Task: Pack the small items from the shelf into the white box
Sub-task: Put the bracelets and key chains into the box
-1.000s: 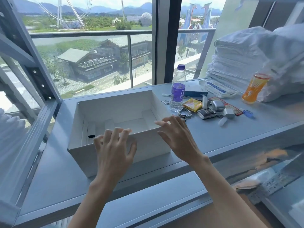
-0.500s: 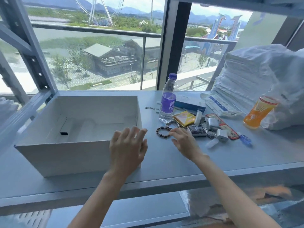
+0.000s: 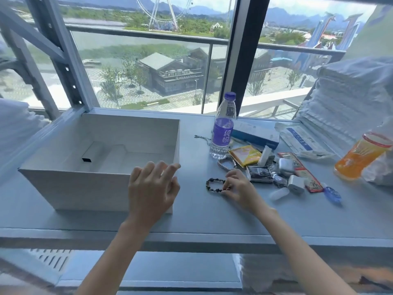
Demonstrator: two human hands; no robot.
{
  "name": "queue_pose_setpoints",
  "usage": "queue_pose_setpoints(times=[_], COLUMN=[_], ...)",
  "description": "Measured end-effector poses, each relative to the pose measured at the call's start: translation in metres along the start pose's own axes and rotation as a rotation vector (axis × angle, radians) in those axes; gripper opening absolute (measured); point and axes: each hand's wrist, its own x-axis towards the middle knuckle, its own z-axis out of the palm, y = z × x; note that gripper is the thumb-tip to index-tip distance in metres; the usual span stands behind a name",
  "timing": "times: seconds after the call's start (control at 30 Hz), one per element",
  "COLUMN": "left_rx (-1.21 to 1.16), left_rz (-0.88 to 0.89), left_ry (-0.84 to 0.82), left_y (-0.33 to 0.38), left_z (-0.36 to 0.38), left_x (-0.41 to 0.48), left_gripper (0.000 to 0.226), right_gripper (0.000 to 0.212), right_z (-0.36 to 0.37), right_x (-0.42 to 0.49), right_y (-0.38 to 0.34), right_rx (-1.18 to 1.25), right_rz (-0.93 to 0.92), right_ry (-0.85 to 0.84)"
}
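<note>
Open white box stands on the grey shelf, a dark bead bracelet just right of it

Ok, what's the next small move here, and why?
Probably lift the dark beaded bracelet and carry it left into the white cardboard box: the right hand pinches it on the grey shelf, and the box stands open beside it.
</note>
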Motion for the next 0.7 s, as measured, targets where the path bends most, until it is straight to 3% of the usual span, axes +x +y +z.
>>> queue_pose_setpoints(times=[0.17, 0.5, 0.7], left_rx=[-0.055, -0.165, -0.147], left_rz=[0.031, 0.137, 0.181], left_ry=[-0.027, -0.099, -0.040], left_y=[-0.001, -0.072, -0.141], left_z=[-0.007, -0.023, -0.035], left_x=[0.000, 0.002, -0.007], left_gripper=[0.027, 0.041, 0.042], right_gripper=[0.010, 0.013, 0.014], right_z=[-0.021, -0.099, -0.085], right_x=[0.006, 0.061, 0.102], right_y=[-0.012, -0.111, -0.191], right_rx=[0.109, 0.277, 0.279], right_rz=[-0.008, -0.228, -0.354], right_ry=[0.023, 0.358, 0.335])
